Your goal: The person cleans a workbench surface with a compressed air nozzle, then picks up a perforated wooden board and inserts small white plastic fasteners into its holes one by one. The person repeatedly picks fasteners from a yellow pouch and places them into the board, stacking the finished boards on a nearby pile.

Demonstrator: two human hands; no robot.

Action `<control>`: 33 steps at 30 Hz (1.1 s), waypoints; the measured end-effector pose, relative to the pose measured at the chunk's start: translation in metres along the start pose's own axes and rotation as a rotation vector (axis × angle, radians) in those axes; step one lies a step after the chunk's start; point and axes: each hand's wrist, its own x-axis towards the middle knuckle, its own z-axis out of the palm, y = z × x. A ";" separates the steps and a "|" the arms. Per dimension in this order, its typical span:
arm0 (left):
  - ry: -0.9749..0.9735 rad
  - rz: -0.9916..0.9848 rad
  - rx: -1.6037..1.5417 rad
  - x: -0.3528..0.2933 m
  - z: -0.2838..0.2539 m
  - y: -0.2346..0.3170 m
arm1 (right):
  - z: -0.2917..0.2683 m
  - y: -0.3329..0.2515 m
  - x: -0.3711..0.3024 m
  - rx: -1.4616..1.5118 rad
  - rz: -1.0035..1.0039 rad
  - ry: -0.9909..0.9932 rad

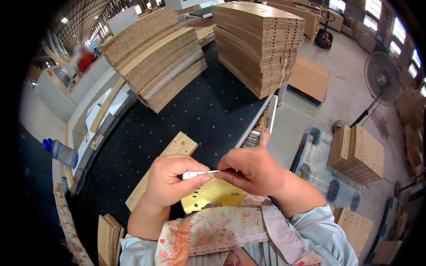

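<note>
Just in front of my body, both hands are raised close together over a black worktable (195,104). My left hand (171,177) pinches a small white printed strip (191,174) between thumb and fingers. The fingertips of my right hand (253,170) are closed at the strip's other end. Below them is a glossy yellow piece (217,195) with dark holes or spots, partly covered by my hands and apron; its kind I cannot make out. A pale wooden board (179,144) with a hole near its far end lies on the table, partly behind my left hand.
Tall stacks of boards stand at the far left (159,62) and far right (262,44) of the table. More drilled boards (359,153) rest on a blue pallet (317,155). A fan (381,80) stands right; a water bottle (62,153) is left. A person in red (85,62) is beyond.
</note>
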 end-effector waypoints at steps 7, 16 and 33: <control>0.019 -0.007 -0.161 -0.003 -0.009 -0.003 | -0.001 0.001 -0.004 0.002 -0.031 0.025; 0.028 0.014 -0.210 -0.006 -0.007 -0.008 | 0.001 0.002 -0.004 0.005 -0.098 0.069; 0.053 0.112 0.356 -0.004 -0.012 0.009 | 0.004 0.007 -0.006 -0.414 -0.319 0.009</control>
